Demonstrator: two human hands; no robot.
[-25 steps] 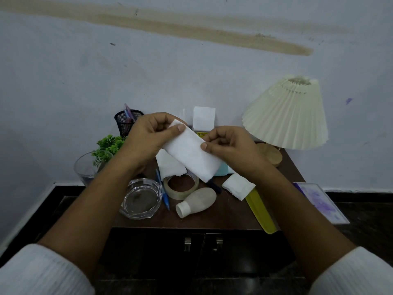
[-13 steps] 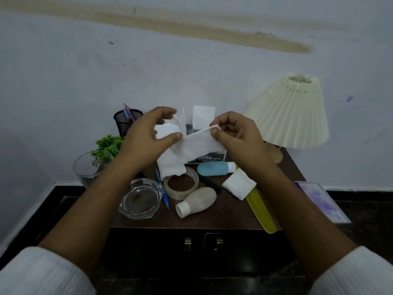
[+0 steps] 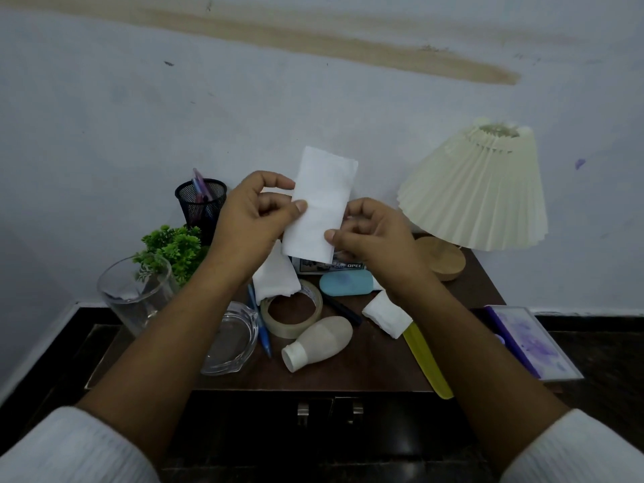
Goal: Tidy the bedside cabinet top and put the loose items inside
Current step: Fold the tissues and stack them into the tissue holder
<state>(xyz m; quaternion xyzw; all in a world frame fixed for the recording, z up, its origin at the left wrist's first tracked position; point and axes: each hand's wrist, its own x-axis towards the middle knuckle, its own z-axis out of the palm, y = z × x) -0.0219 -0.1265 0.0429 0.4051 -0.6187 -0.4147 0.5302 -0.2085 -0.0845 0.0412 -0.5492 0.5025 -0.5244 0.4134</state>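
Note:
Above the dark wooden bedside cabinet top [image 3: 376, 364] I hold a folded white tissue [image 3: 320, 207] upright. My left hand [image 3: 254, 221] pinches its left edge and my right hand [image 3: 369, 231] pinches its lower right edge. On the top lie another white tissue [image 3: 273, 277], a small folded tissue [image 3: 386, 313], a tape roll [image 3: 291, 308], a beige bottle [image 3: 319, 341] on its side, a blue bottle [image 3: 345, 282], a blue pen [image 3: 259, 325], a black pen [image 3: 343, 310], a glass ashtray [image 3: 230, 339] and a yellow comb [image 3: 427, 360].
A pleated cream lamp [image 3: 477, 190] stands at the right rear, a black mesh pen holder [image 3: 200, 203] and a green plant [image 3: 172, 247] at the left rear, a glass jug [image 3: 137, 294] on the left. A purple-patterned box [image 3: 529, 339] sits right of the cabinet. Two door handles [image 3: 329, 411] face me.
The tissue went from a slanted strip, through a loose bunched shape between both hands, to a neat folded rectangle held upright and higher. Both hands rose slightly.

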